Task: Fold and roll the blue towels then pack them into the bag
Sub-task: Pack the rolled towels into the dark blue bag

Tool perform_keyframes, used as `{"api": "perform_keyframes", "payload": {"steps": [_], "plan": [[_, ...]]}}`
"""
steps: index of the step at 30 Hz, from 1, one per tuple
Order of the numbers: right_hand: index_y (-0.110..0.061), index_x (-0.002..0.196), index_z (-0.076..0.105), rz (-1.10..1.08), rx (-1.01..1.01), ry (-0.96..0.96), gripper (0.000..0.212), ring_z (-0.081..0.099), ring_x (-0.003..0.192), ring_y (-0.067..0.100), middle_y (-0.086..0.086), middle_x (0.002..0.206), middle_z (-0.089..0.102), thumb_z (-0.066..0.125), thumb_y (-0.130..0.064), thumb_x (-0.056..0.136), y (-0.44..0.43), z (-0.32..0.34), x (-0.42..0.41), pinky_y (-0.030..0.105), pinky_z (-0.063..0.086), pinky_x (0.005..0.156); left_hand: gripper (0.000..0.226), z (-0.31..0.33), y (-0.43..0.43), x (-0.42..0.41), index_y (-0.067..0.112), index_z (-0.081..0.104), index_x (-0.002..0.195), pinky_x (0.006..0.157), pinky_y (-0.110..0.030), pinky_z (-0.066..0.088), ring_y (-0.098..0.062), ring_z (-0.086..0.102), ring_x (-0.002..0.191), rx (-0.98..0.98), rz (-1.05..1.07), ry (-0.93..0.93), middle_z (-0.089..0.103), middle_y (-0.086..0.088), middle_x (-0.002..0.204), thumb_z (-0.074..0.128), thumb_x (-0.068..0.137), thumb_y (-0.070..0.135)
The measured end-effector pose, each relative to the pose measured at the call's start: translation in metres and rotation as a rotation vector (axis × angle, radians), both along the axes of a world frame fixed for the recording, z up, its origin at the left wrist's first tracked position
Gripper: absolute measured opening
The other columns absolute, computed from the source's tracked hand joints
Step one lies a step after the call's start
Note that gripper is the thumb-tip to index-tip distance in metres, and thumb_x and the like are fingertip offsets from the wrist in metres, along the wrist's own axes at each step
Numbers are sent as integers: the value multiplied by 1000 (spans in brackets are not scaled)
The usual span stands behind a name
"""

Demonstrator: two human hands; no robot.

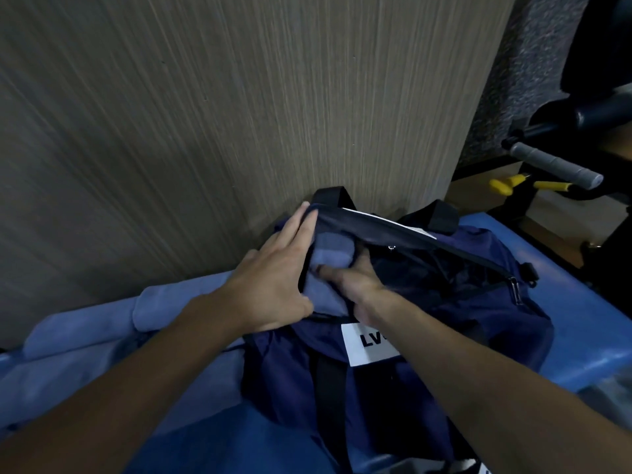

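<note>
Your left hand (273, 271) lies flat against the left end of the navy bag (427, 336), fingers straight and reaching up towards the black strap (331, 196). It looks placed there to brace the soft fabric and keep the zip mouth from sagging closed.

Your right hand (357, 285) is at the near lip of that mouth, on the rolled towel (328, 254), which sits half inside the left end of the opening. The hand is blurred, so take this with care, but its fingers seem curled over the roll, thumb on the far side, gripping it to steer it down. I judge the roll goes in at the end so that the hollow to the right is left free for more.

The bag stands on the blue padded surface (564, 302), hard against the wooden panel (239, 97), which gives you something to push towards. To the left, beside your forearm, two more rolled towels (160, 302) lie side by side, with a flat towel (51, 388) nearer you, so the packing looks only partly done.
</note>
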State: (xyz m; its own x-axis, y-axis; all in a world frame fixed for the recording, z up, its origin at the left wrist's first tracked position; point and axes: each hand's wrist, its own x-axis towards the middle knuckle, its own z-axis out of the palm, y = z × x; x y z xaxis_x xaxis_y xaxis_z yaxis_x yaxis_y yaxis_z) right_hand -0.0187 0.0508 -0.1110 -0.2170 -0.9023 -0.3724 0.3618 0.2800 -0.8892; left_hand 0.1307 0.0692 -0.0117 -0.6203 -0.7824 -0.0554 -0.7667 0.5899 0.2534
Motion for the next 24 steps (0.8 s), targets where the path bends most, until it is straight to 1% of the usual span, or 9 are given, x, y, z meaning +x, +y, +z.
{"api": "perform_keyframes", "payload": {"steps": [2,3,5,6,10,14,17,21,24], "plan": [[-14,148,29,27,63,-119,74,50,126,28,12,142,48,70,-12,87,-4,-2,3,38,44,103,126,-1,-1,3,39,-31,145,116,-48,27,-5,0,147,1,3,-17,-33,28,152,71,72,27],[-13,147,31,72,37,-35,73,52,125,28,13,142,49,70,-5,86,-5,-3,4,36,46,99,128,-3,-1,5,44,-33,142,116,-49,25,-6,-1,148,5,6,-22,-30,28,153,72,71,30],[-15,145,31,111,-29,201,84,56,119,24,8,134,55,76,3,77,-7,-5,9,39,48,101,129,-5,-1,9,55,-39,132,116,-52,24,-7,-1,148,14,13,-13,-26,27,155,71,69,34],[-18,145,29,107,-31,211,89,56,119,22,5,132,56,79,1,74,-6,-5,11,41,47,103,128,-6,0,10,58,-40,129,116,-53,24,-7,0,148,11,15,3,-25,28,155,71,68,36],[-17,143,24,194,-27,167,92,49,126,24,3,134,50,81,0,73,-4,-2,20,44,42,108,126,-7,0,11,48,-30,143,115,-53,26,-6,3,147,-4,30,36,-26,29,154,72,69,32],[-27,139,28,204,-77,146,84,54,119,18,-3,125,55,79,-3,76,-2,-4,22,43,48,103,124,-8,0,12,58,-33,134,114,-53,27,-10,5,148,-16,17,65,-22,27,155,67,64,39],[-20,143,25,239,-84,317,82,49,121,18,0,132,50,76,-6,80,3,-9,24,37,43,105,120,-11,0,15,54,-28,138,114,-52,28,-11,6,149,-15,37,86,-17,25,157,63,61,42],[-25,141,28,271,-130,331,82,51,123,18,-4,128,52,77,-7,79,6,-12,29,38,45,104,119,-13,0,16,52,-25,142,114,-51,29,-10,8,148,-33,39,99,-13,23,159,63,61,42],[-25,147,25,347,-99,616,88,37,131,27,7,138,35,78,-22,76,10,-13,31,43,37,110,121,-15,1,18,49,-25,144,115,-50,28,-10,6,148,-42,35,59,-14,22,159,68,67,39]]}}
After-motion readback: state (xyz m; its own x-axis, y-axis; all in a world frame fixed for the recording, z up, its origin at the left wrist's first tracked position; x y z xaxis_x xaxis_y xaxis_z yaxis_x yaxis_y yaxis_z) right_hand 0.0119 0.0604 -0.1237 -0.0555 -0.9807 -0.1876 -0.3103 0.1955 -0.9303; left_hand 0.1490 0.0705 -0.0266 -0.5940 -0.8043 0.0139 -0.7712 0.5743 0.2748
